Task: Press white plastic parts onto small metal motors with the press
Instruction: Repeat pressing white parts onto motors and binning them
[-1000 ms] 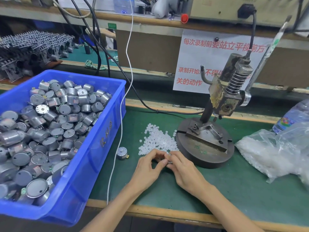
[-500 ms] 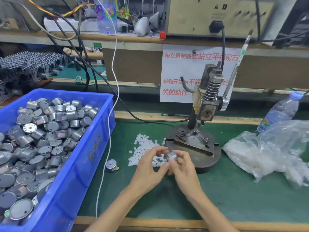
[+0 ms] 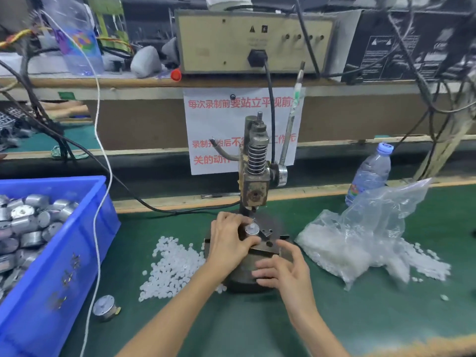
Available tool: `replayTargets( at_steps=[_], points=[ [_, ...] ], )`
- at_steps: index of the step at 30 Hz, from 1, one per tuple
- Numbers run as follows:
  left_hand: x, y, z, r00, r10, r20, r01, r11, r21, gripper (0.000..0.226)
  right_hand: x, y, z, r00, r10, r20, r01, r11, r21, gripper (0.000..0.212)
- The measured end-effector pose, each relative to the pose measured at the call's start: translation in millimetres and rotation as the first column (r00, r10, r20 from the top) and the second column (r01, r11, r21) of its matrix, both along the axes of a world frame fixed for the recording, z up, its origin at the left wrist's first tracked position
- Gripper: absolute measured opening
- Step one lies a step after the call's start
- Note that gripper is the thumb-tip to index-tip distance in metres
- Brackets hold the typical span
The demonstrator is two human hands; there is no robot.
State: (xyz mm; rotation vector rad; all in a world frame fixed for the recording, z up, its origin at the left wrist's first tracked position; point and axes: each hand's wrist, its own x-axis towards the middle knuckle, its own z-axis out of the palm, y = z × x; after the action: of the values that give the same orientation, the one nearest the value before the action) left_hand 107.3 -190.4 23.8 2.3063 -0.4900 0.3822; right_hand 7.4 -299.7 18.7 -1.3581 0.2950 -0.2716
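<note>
The left hand (image 3: 228,243) curls its fingers round the small silver cylindrical metal motor (image 3: 252,231) standing on the round base of the grey hand press (image 3: 255,186), the right hand (image 3: 286,271) hovers loose-fingered and empty, and this rigid, dense, likely slippery can is best gripped by its side wall, clear of the shaft.

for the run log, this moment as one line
stage: motor on press fixture | left hand: holds motor | right hand: open | lever: up

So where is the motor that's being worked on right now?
Near the centre of the head view, the motor stands on the base of the press, just below its ram, gripped by the left hand.
</note>
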Motion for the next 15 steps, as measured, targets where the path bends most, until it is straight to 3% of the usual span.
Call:
replayTargets(
  at_steps=[4,6,10,13,15],
  points=[
    [4,-3,-4,0.996,0.079,-0.032,-0.081,0.993,-0.085,0.04,14,-15,20,0.995,-0.06,0.083,0.076,0.975,-0.207,0.028],
    [5,-2,-5,0.992,0.073,-0.102,-0.086,0.987,-0.136,0.041,31,-24,49,0.969,-0.124,0.215,0.19,0.928,-0.322,0.023],
    [3,-1,-5,0.987,0.023,-0.157,-0.06,0.97,-0.236,0.038,83,-45,143,0.838,-0.2,0.508,0.402,0.856,-0.325,0.031],
    [1,0,-5,0.987,0.024,-0.159,-0.063,0.967,-0.245,0.037,126,-48,209,0.895,-0.136,0.426,0.292,0.899,-0.326,0.052],
    [1,1,-5,0.986,0.032,-0.161,-0.072,0.966,-0.249,0.036,139,-44,227,0.921,-0.094,0.378,0.239,0.903,-0.358,0.051]
  ],
)
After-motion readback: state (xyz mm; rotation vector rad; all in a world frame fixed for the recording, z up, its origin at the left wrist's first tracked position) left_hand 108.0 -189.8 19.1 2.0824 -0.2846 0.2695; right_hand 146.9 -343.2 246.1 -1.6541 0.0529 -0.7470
